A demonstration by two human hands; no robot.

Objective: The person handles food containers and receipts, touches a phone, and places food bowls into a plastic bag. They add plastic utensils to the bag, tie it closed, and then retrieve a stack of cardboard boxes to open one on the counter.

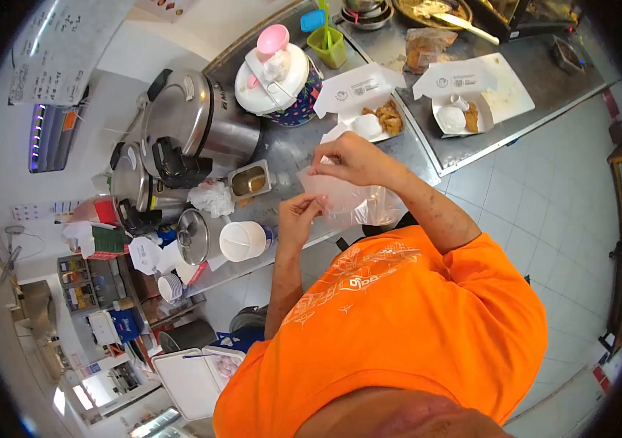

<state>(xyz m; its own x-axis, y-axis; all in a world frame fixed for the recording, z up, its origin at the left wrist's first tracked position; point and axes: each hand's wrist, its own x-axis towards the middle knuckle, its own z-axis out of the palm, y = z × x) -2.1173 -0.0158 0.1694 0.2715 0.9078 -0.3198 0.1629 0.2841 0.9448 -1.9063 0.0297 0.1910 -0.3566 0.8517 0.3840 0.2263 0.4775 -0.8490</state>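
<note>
A translucent plastic bag (336, 198) is stretched between my two hands above the front edge of the metal counter. My left hand (301, 217) pinches its lower left edge with thumb and fingertips. At the upper edge, my right hand (351, 158) has its fingers bent and closed on the plastic. Clear, crinkled plastic (378, 209) hangs close to my shirt. Just beyond my right hand stands an open takeaway box (363, 89) with white rice (367, 125) and brown fried pieces (386, 118). Another open box (463, 77) to the right holds rice, a brown piece and a small cup.
To the left stand large metal cookers (198, 120), a metal container (250, 180), a white tub (242, 241) and a glass lid (193, 237). Behind are a white-lidded patterned bucket (274, 84) and a green container (328, 48). A pan (435, 10) sits farther back.
</note>
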